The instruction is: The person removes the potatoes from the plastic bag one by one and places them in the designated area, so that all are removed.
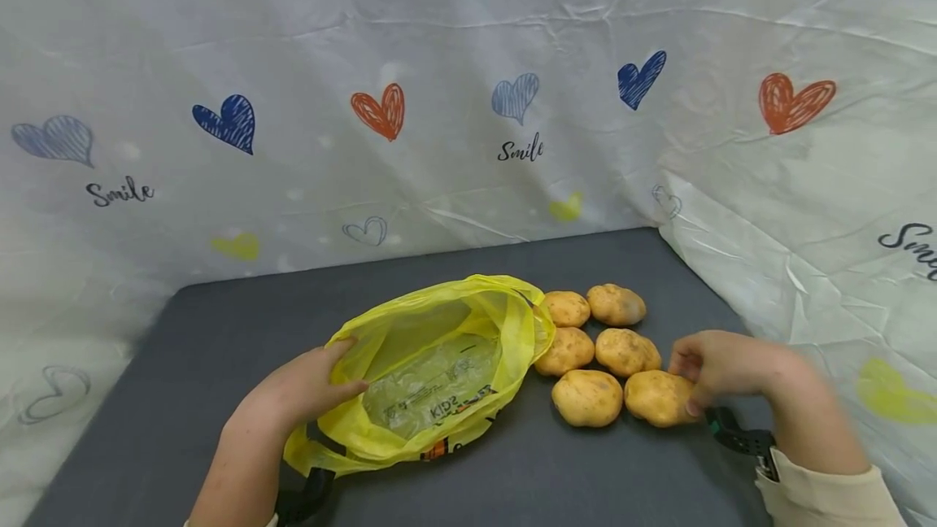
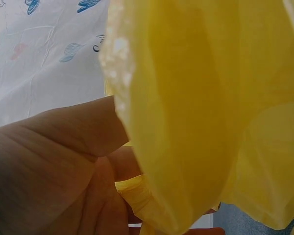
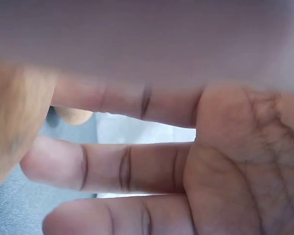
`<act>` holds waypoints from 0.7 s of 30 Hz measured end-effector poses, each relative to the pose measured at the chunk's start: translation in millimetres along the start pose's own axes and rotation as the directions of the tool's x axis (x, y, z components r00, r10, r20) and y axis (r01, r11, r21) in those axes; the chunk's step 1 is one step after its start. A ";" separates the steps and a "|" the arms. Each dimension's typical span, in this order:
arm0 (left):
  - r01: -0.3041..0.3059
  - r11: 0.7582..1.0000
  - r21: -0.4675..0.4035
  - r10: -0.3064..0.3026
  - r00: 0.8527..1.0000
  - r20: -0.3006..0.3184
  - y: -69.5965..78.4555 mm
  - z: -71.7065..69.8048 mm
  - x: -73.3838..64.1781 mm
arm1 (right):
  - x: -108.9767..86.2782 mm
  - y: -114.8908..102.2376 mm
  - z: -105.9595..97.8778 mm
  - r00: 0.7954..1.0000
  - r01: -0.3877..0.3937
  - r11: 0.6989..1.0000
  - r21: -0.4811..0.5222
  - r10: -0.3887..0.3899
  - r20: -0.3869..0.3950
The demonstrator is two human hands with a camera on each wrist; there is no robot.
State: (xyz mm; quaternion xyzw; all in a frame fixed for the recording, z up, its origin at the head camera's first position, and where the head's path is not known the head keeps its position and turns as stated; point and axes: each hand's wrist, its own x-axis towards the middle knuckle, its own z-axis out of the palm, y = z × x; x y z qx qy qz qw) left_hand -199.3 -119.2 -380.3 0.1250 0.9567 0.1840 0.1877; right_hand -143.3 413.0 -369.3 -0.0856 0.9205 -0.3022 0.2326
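Observation:
A yellow plastic bag (image 1: 344, 429) lies with its wide mouth facing up, printed lettering showing on its pale inner part. My left hand (image 1: 303, 385) holds the bag's left rim, thumb over the edge; in the left wrist view yellow plastic (image 2: 186, 98) hides most of the fingers. To the bag's right several potatoes (image 1: 587, 398) lie in two columns. My right hand (image 1: 732, 368) grips the front right potato (image 1: 659, 398) at its right end, thumb in front and fingers behind. Close up, fingertips touch that potato (image 3: 14, 117) in the right wrist view.
The dark grey tabletop (image 1: 241, 332) carries the bag and potatoes. A pale sheet (image 1: 439, 47) with printed hearts and words hangs behind it, and more of that sheet (image 1: 842, 283) drapes along the right side. Dark wrist straps (image 1: 739, 433) sit at both wrists.

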 end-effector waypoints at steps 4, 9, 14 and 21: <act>0.030 1.000 0.005 -0.030 1.000 -0.002 -5.0 -0.4 -6.3 | 12.9 -6.8 4.6 1.000 -0.002 0.999 -0.051 0.002 -0.006; 0.064 0.998 -0.003 -0.064 0.998 -0.006 -12.5 -1.8 -17.0 | 31.3 -18.6 13.9 1.000 -0.019 0.993 -0.119 0.019 -0.003; 0.060 0.998 -0.009 -0.060 0.998 -0.008 -14.6 -0.5 -18.5 | 38.6 -22.6 19.3 0.999 -0.044 0.983 -0.176 0.045 0.002; -0.012 0.999 0.043 0.013 1.000 -0.019 -3.4 -0.7 -7.8 | 27.1 -12.6 43.4 0.989 -0.140 0.979 -0.149 0.131 -0.064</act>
